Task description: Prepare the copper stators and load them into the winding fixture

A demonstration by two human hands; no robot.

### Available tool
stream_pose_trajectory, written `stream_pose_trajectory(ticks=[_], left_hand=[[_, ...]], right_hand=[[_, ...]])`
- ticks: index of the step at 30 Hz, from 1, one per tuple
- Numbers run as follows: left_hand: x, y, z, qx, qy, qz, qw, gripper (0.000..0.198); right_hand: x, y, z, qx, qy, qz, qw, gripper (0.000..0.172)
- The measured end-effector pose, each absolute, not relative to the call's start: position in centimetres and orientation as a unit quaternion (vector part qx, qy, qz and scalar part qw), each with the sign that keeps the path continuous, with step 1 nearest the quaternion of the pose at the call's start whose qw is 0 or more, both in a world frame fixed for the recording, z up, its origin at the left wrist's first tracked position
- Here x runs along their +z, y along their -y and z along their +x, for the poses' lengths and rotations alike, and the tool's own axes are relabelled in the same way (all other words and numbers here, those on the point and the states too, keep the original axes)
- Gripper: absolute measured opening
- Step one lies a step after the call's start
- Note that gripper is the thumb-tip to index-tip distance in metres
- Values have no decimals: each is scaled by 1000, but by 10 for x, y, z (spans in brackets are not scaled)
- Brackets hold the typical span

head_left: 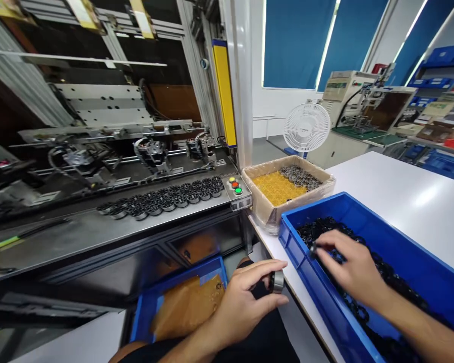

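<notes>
Left hand (pixel 242 302) fingers pinch dark metal ring (pixel 277 281); right hand (pixel 350 269) grips black ring (pixel 313 249).

Factory assembly workstation. Ahead and left of the fingers (pixel 265 282) stands an automated machine (pixel 109 136) with a control button panel (pixel 235 187) and a queued row of ring parts (pixel 166 197); parts bins (pixel 363 217), a carton (pixel 287 186) and further equipment benches (pixel 363 116) lie beyond.

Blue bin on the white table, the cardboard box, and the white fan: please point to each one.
Blue bin (pixel 306 269), head view, on its near outer wall.
Cardboard box (pixel 263 206), head view, on its front side wall.
White fan (pixel 306 127), head view, centre of the round grille.
</notes>
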State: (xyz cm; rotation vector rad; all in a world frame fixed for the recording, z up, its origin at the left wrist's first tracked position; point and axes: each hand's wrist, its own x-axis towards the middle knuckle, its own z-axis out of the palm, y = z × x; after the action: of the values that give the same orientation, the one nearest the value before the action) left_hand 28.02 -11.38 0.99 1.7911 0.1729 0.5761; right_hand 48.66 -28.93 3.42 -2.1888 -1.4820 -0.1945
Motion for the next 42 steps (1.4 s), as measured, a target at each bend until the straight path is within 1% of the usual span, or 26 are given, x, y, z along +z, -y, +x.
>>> stream_pose_trajectory(ticks=[1, 3, 4, 6, 8, 10, 14, 17, 19, 22, 31, 36, 39, 42], left_hand=[[10, 115, 281, 234, -73, 749, 615, 42], [9, 120, 283, 197, -66, 692, 691, 43], [7, 123, 285, 177, -60, 656, 731, 44], [4, 130, 287, 147, -48, 584, 797, 48], [1, 137, 289, 132, -44, 534, 834, 53], [0, 141, 290, 131, -48, 515, 846, 57], [1, 144, 290, 153, -55, 532, 831, 55], [5, 143, 289, 184, -57, 548, 814, 58], [6, 142, 289, 197, -56, 556, 806, 55], [7, 142, 288, 187, -60, 551, 811, 52], [3, 139, 283, 116, -77, 486, 863, 58], [0, 136, 281, 91, -96, 490, 862, 60], [-1, 135, 283, 72, -98, 499, 858, 61], [0, 137, 280, 98, -77, 522, 844, 61]], right_hand=[[38, 288, 466, -70, 582, -739, 331, 10], [43, 286, 433, -58, 623, -650, 431, 18], [43, 286, 421, -50, 631, -630, 449, 24], [44, 284, 410, -43, 637, -617, 459, 28], [43, 283, 410, -45, 640, -615, 460, 30], [42, 283, 413, -56, 643, -613, 455, 31], [42, 287, 416, -68, 667, -597, 441, 37], [42, 290, 417, -62, 693, -582, 422, 43], [41, 291, 419, -75, 702, -581, 405, 44], [38, 290, 422, -104, 712, -579, 384, 43], [39, 292, 423, -137, 745, -554, 345, 43], [39, 291, 422, -130, 744, -560, 340, 42], [38, 291, 420, -126, 754, -553, 332, 44], [37, 291, 419, -129, 744, -560, 340, 42]])
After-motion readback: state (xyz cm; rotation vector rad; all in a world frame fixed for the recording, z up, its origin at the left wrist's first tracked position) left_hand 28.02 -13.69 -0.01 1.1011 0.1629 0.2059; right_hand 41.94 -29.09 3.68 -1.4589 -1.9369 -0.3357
